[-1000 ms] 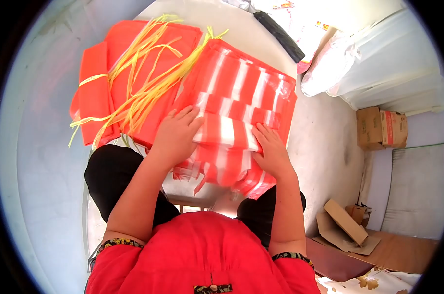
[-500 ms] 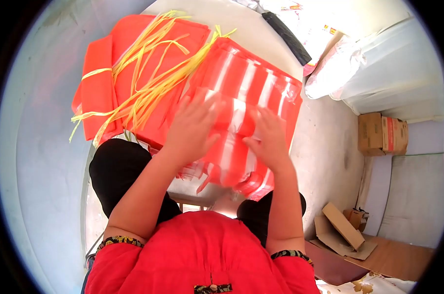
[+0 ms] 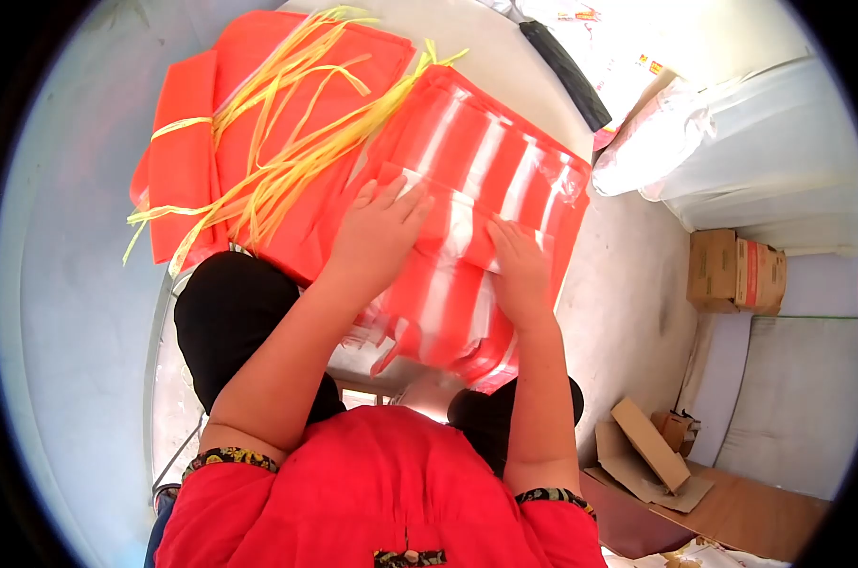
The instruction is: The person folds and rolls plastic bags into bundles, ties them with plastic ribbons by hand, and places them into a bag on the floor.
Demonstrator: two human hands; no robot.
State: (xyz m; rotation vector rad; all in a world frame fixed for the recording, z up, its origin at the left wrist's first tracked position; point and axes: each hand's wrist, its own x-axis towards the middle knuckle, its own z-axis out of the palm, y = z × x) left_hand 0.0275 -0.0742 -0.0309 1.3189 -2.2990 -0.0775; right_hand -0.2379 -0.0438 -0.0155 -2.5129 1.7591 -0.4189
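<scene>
Across table (image 3: pixel 504 78), resting unclenched left hand (image 3: pixel 377 232) and right hand (image 3: pixel 521 270) on striped plastic (image 3: pixel 473 220), probably slippery, best held by fold (image 3: pixel 451 193).

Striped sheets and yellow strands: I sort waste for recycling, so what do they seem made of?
Striped sheets: probably thin plastic film with a glossy finish, given the bright glare and crinkled edges.
Yellow strands: perhaps split plastic ribbon, slightly shiny, as they look flat and narrow with loose ends; natural fibre is possible.
</scene>
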